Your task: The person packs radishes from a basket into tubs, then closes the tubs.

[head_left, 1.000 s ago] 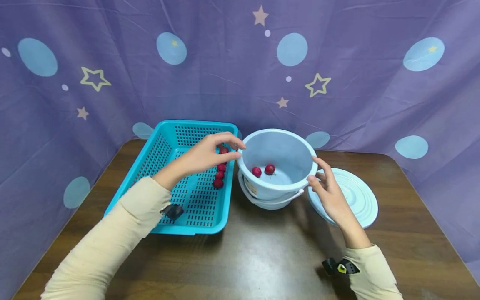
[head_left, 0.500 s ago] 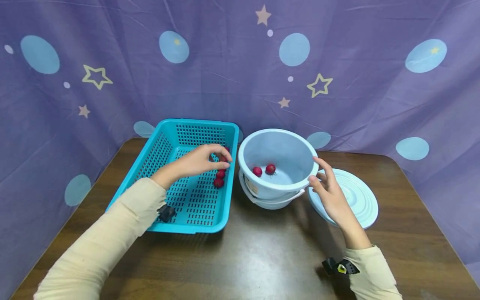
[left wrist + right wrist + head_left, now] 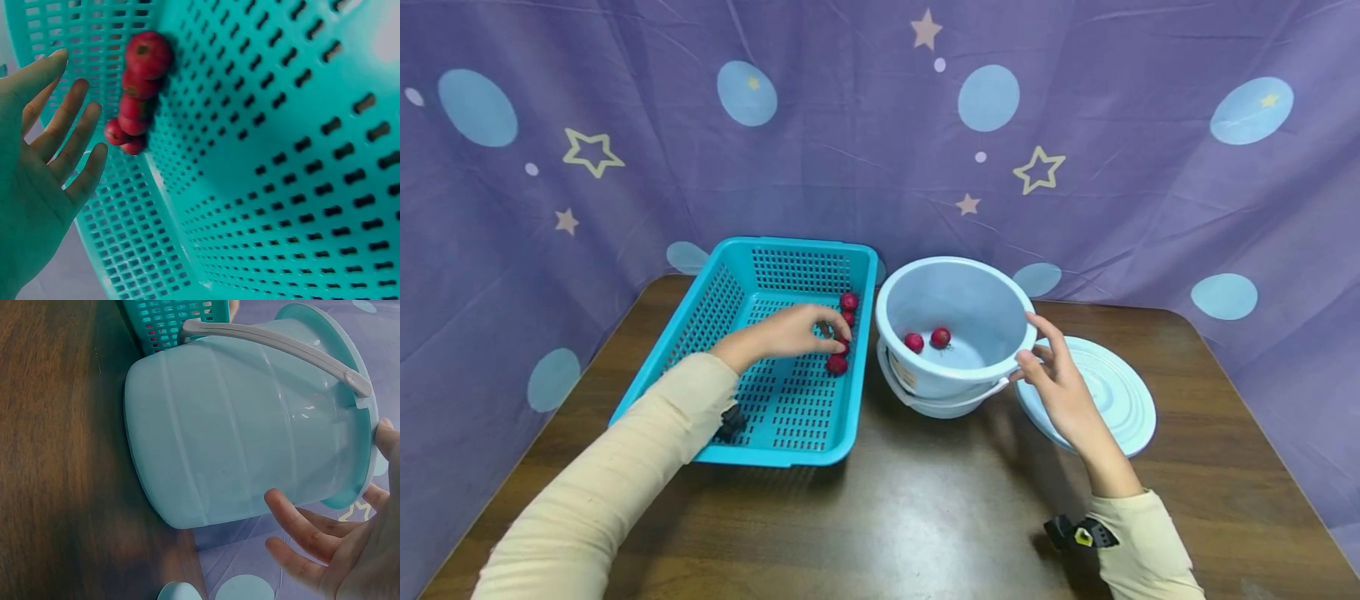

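My left hand (image 3: pixel 793 333) hovers over a row of red radishes (image 3: pixel 837 365) along the right side of the turquoise basket (image 3: pixel 842 433). In the left wrist view that hand (image 3: pixel 53 150) has its fingers spread and slightly bent beside the radishes (image 3: pixel 150 55), nothing in its grasp. A pale blue bucket (image 3: pixel 955 392) stands right of the basket, with two radishes (image 3: pixel 940 337) at its bottom. My right hand (image 3: pixel 1060 392) holds the bucket's right rim with thumb and index finger; in the right wrist view its other fingers (image 3: pixel 300 528) stretch loosely by the bucket (image 3: pixel 219 431).
A round pale blue lid (image 3: pixel 1112 396) lies on the brown wooden table (image 3: pixel 917 517), right of the bucket and partly behind my right hand. The bucket's handle (image 3: pixel 958 407) hangs down at the front. A purple patterned curtain (image 3: pixel 865 167) hangs behind the table.
My left hand has moved left and down from beside the bucket's rim to the radishes in the basket. My right hand stays at the bucket's rim.
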A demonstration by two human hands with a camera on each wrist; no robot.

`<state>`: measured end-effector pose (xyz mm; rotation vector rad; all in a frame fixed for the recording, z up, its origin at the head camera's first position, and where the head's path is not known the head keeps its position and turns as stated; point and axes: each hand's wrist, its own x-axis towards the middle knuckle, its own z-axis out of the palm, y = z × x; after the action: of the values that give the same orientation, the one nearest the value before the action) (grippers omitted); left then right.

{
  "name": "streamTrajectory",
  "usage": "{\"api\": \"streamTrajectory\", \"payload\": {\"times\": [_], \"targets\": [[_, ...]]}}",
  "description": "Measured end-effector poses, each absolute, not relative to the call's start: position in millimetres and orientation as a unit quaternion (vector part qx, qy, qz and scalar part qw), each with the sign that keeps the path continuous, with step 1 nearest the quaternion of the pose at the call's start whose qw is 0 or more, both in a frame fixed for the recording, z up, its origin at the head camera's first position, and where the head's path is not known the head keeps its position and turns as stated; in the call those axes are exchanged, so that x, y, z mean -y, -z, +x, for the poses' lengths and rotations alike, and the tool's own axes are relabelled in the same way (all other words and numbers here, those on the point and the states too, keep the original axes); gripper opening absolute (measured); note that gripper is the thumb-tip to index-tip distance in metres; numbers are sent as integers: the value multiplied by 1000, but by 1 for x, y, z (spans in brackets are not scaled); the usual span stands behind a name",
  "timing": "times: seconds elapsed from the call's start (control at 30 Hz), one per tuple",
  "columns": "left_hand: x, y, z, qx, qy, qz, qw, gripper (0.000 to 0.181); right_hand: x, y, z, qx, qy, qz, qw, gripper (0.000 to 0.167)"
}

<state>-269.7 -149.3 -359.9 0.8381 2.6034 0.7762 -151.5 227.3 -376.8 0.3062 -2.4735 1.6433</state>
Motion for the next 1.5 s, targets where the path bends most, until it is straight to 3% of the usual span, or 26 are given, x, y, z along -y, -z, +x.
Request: {"api": "streamTrajectory", "payload": {"times": [0.47, 1.13, 1.5], "targets": [[155, 373, -273, -913, -225, 273, 204, 22, -227, 378, -152, 828, -545, 103, 85, 53], [155, 381, -272, -928, -186, 248, 208, 22, -228, 378, -153, 829, -542, 105, 88, 52], [157, 367, -270, -912, -222, 268, 218, 23, -227, 377, -152, 831, -541, 102, 84, 53]]}}
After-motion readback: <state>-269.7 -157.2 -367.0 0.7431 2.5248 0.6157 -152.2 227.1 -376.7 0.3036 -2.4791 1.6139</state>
